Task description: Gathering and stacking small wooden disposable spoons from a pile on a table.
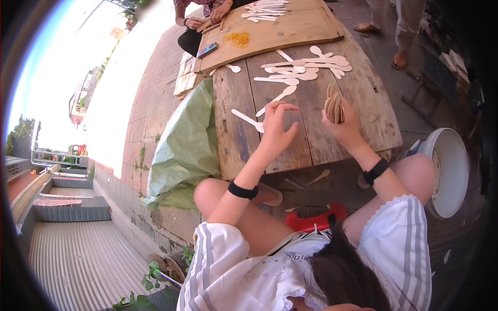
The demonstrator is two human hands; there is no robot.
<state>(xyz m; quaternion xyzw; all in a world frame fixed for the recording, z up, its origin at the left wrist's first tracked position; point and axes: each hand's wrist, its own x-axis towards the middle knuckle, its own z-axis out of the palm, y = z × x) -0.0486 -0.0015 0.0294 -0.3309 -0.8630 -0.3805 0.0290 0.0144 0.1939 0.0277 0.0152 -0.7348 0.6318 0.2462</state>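
A bunch of wooden spoons [335,108] stands upright in my right hand [344,124], their bowls fanned at the top and the fingers wrapped round them. My left hand [279,125] hovers over the near part of the wooden table [233,150], its fingers curved and apart, with nothing visible in them. Close beside it lies a single wooden spoon [248,120], partly behind the hand, and another spoon [282,96] lies just beyond. Farther back is a loose pile of wooden spoons [306,66], pointing various ways.
Across the table, a person's hands [210,19] work at a wooden board [306,26] holding yellow rubber bands [236,39], a phone [207,50] and more spoons [264,9]. Green sheeting [181,147] hangs at the left edge. A white bucket [450,171] stands right; dropped spoons [317,177] lie below.
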